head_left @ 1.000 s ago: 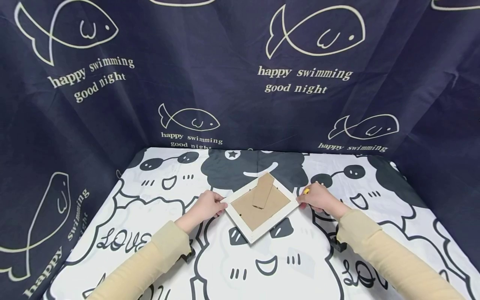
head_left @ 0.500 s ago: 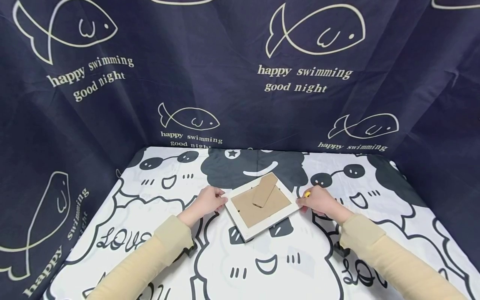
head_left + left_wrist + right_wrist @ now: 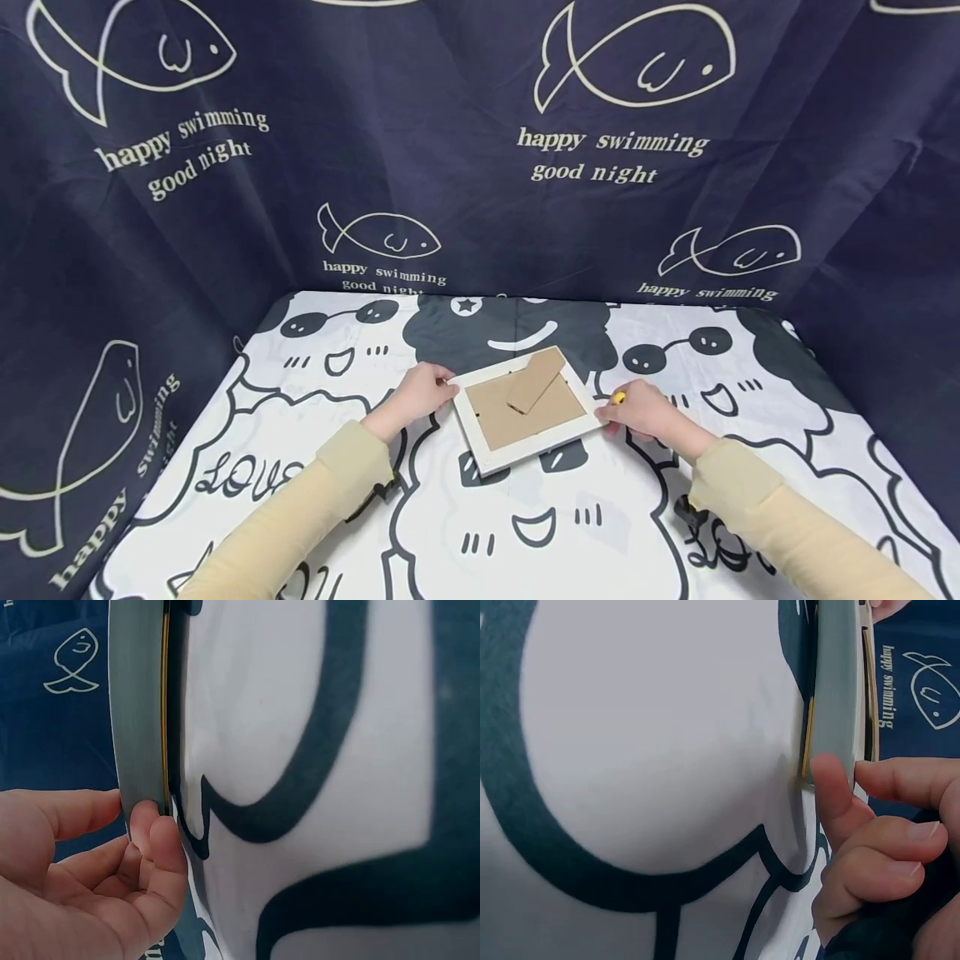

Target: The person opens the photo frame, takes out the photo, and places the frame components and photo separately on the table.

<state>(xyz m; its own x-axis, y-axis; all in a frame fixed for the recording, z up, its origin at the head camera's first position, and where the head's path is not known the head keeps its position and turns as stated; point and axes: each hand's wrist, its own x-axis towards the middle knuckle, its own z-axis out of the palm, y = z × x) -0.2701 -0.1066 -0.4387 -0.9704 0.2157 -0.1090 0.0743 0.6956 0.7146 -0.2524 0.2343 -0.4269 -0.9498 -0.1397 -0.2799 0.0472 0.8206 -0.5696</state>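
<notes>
A white picture frame (image 3: pixel 491 457) lies back side up in the head view, its brown backing board (image 3: pixel 495 421) and brown stand flap (image 3: pixel 537 380) showing. My left hand (image 3: pixel 422 392) pinches its left corner between thumb and fingers. At the opposite corner, my right hand (image 3: pixel 639 408) pinches the frame the same way. From the left wrist, the frame's pale side edge (image 3: pixel 141 705) runs upward from the fingers (image 3: pixel 166 844), with a thin gold line along it. The right wrist view shows thumb and fingertip on either side of the frame edge (image 3: pixel 836 697). The picture side is hidden.
A white cloth (image 3: pixel 570 550) with black cartoon prints covers the table. Dark blue curtains (image 3: pixel 480 183) with fish drawings stand behind and at both sides. Something small and yellow (image 3: pixel 618 398) shows at the right hand.
The frame has turned from a diamond-like slant to nearly level, its lower corner swinging left and up. Both hands have kept their grip and shifted slightly with it.
</notes>
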